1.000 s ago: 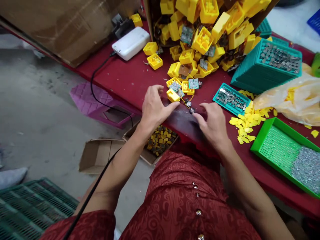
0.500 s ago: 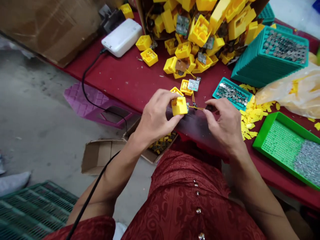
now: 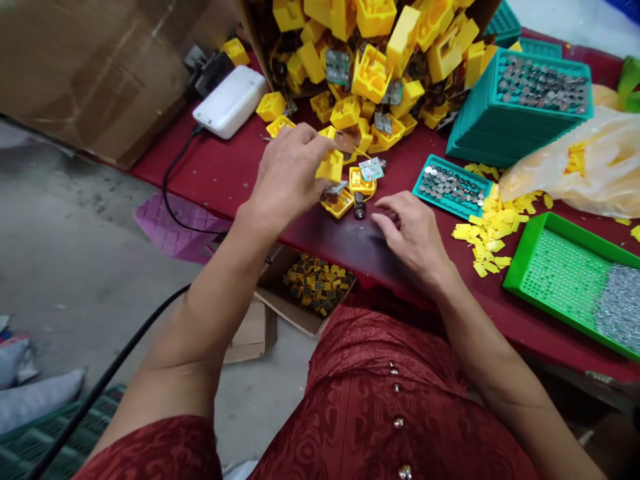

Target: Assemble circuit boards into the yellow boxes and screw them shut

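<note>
My left hand (image 3: 290,173) is closed around a yellow plastic housing (image 3: 330,165), gripped between thumb and fingers above the table. Just under it lies an open yellow housing (image 3: 340,205). Beside that sits another open housing (image 3: 362,181) with a small circuit board (image 3: 371,169) at its edge. Small black round parts (image 3: 359,212) on thin wires rest on the cloth near these housings. To their right hovers my right hand (image 3: 413,230), thumb and forefinger apart, with nothing visible between them; its other fingers are curled and partly hidden.
A heap of yellow housings (image 3: 375,70) spills from a carton at the back. A teal tray of metal discs (image 3: 453,185), yellow plastic pieces (image 3: 493,230) and a green tray (image 3: 565,273) lie right. A white box (image 3: 230,100) stands left; a carton (image 3: 305,320) sits below the edge.
My left hand has moved up and left with the yellow housing. My right hand has let go of the black round part and shifted slightly left. The view has shifted a little.
</note>
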Available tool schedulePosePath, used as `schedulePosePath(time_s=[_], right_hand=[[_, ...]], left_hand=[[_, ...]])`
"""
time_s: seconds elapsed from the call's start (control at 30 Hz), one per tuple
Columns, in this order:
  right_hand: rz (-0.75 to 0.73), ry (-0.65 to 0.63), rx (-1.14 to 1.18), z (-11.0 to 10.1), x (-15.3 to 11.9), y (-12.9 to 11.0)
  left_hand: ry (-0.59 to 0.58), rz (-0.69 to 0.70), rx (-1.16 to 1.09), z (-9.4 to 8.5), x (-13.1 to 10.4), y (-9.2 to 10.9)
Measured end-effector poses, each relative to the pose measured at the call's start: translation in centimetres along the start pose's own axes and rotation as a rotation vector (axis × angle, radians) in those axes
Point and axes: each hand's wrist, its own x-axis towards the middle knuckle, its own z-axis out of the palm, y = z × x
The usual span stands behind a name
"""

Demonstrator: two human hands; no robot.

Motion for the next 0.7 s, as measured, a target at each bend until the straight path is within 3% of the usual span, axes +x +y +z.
schedulePosePath(time_s=[0.1,0.2,0.33,0.4,0.5,0.7], right_hand=[[0.036,0.052,-0.114,0.6,1.2,0.3],[0.036,0.024,-0.187,1.7,2.7,0.6],[0.072,-0.023,-0.29,3.4,4.0,0.5],[0.108,-0.049,-0.339,3.7,4.2,0.5],[0.115,-0.08,-0.372,2.7,3.9,0.4],[-0.024,-0.031,-0.219,-2.0,0.8,0.9]], left_hand=[[-0.093,-0.095,0.065,-0.2,0.1,-1.8],[-0.03,-0.138,0.118,-0.6,0.5,-2.4],[0.091,-0.122,0.08,-1.4,0.1,-0.7],[0.084,-0.113,0.037,-1.8,-0.9,0.8],[0.033,0.002,0.011,-1.7,-3.0,3.0],[0.081,0.153,0.045,0.5,-6.0,5.2]])
